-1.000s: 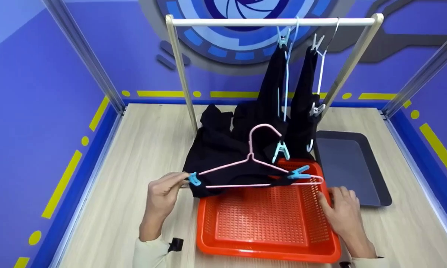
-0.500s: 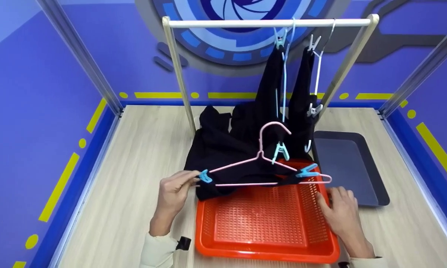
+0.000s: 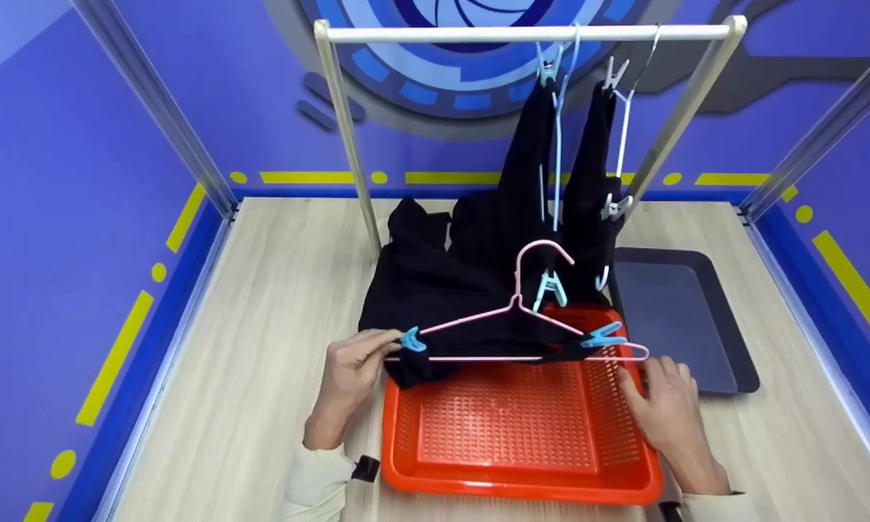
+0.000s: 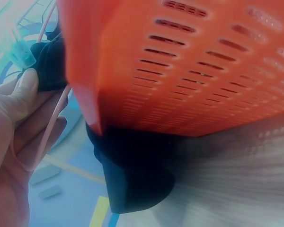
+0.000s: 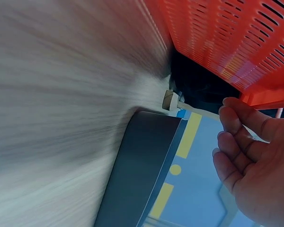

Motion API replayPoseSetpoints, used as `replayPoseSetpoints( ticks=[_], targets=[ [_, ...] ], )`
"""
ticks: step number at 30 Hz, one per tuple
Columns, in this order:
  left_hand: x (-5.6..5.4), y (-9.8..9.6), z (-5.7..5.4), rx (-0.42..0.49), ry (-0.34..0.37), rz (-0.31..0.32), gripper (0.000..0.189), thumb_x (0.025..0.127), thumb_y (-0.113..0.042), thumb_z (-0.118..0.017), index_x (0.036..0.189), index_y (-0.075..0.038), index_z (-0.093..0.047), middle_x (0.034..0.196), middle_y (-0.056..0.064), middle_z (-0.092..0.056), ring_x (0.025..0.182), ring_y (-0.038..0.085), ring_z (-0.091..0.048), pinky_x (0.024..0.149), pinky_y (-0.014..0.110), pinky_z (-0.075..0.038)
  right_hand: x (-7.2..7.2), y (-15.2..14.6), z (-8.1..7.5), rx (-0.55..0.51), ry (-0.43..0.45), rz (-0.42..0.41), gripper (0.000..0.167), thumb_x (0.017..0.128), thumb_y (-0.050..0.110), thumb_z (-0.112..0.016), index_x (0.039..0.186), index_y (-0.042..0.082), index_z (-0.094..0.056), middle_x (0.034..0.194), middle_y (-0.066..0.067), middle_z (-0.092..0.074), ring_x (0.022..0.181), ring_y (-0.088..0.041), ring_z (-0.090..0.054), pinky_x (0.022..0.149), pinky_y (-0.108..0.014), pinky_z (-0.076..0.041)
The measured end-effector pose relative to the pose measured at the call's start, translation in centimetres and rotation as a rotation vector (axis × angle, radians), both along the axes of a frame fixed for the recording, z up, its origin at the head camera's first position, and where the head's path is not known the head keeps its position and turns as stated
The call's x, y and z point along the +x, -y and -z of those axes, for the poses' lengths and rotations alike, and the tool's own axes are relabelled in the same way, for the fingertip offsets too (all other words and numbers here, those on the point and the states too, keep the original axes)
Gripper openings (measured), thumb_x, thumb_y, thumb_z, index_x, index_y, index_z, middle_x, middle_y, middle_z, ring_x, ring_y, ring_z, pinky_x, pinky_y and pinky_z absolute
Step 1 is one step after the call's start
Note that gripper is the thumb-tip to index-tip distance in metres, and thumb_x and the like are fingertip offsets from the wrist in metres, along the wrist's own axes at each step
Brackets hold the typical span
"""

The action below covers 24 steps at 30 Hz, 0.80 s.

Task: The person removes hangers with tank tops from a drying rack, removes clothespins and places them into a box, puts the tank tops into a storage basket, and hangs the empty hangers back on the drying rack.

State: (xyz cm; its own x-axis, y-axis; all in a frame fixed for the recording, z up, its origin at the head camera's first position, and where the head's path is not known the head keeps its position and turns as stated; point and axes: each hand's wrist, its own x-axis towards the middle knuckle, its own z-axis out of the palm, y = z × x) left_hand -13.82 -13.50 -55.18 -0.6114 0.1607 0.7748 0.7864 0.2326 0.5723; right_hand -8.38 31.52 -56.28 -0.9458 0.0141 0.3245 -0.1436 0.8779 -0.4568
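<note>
My left hand [image 3: 349, 377] pinches the left end of a pink clothes hanger [image 3: 471, 317] beside a blue clothespin [image 3: 412, 339]. In the left wrist view the hanger's loop crosses the fingers [image 4: 38, 130], with the thumb against black cloth. That black garment [image 3: 435, 290] is clipped to the hanger by this clothespin and another blue clothespin [image 3: 603, 336] on the right; it trails back over the basket's far rim. My right hand [image 3: 670, 413] rests by the right rim of a red basket [image 3: 522, 489], thumb over the rim, fingers loosely bent outside it.
Behind stands a wooden rack [image 3: 442, 35], with a blue hanger [image 3: 557, 145] and a white hanger [image 3: 625, 138] carrying black clothes. A dark grey tray [image 3: 685, 319] lies right of the basket. Blue walls [image 3: 65, 217] border the table.
My left hand has moved to the right with the pink hanger, and the clipped garment shifted along. My right hand stays by the basket rim.
</note>
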Motion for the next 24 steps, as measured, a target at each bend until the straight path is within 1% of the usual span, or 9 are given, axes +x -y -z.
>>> replayPoseSetpoints(
  ticks=[3,9,16,21,24],
  targets=[
    [-0.1,0.0,0.3,-0.002,-0.001,0.004,0.029,0.081,0.025,-0.075,0.105,0.009,-0.079,0.094,0.017,-0.078,0.078,0.033,-0.076,0.077,0.026,-0.061,0.0,0.0,0.0,-0.007,0.003,-0.002,0.023,0.097,0.017,-0.073,0.096,-0.005,-0.064,0.085,-0.011,-0.052,0.08,-0.034,-0.043,0.069,-0.046,-0.032],
    [0.0,0.1,1.0,-0.017,0.006,-0.016,0.027,0.081,0.024,-0.076,0.104,0.009,-0.079,0.095,0.017,-0.078,0.078,0.035,-0.076,0.079,0.025,-0.061,-0.1,-0.1,0.1,-0.02,0.013,-0.003,0.023,0.097,0.017,-0.074,0.096,-0.004,-0.064,0.087,-0.012,-0.053,0.081,-0.034,-0.043,0.07,-0.046,-0.032],
    [-0.2,0.2,1.2,-0.024,0.031,0.0,0.028,0.08,0.025,-0.076,0.102,0.01,-0.079,0.096,0.019,-0.078,0.081,0.034,-0.077,0.08,0.024,-0.061,0.0,-0.1,0.2,-0.025,-0.024,-0.005,0.023,0.096,0.016,-0.074,0.093,-0.004,-0.063,0.084,-0.012,-0.052,0.078,-0.035,-0.043,0.068,-0.047,-0.032],
    [-0.1,0.3,1.3,-0.045,0.052,0.001,0.029,0.08,0.023,-0.077,0.105,0.008,-0.081,0.098,0.016,-0.079,0.087,0.034,-0.077,0.089,0.024,-0.059,0.1,0.0,0.1,-0.036,-0.022,-0.002,0.022,0.096,0.016,-0.073,0.091,-0.003,-0.062,0.084,-0.012,-0.052,0.079,-0.036,-0.043,0.068,-0.047,-0.032],
    [-0.1,0.3,1.3,-0.037,0.069,0.031,0.029,0.082,0.022,-0.077,0.107,0.006,-0.081,0.1,0.014,-0.08,0.091,0.032,-0.077,0.095,0.029,-0.058,0.2,0.1,0.2,-0.043,-0.011,0.003,0.022,0.097,0.016,-0.073,0.089,-0.002,-0.061,0.083,-0.012,-0.052,0.079,-0.036,-0.043,0.069,-0.047,-0.032]
  ],
)
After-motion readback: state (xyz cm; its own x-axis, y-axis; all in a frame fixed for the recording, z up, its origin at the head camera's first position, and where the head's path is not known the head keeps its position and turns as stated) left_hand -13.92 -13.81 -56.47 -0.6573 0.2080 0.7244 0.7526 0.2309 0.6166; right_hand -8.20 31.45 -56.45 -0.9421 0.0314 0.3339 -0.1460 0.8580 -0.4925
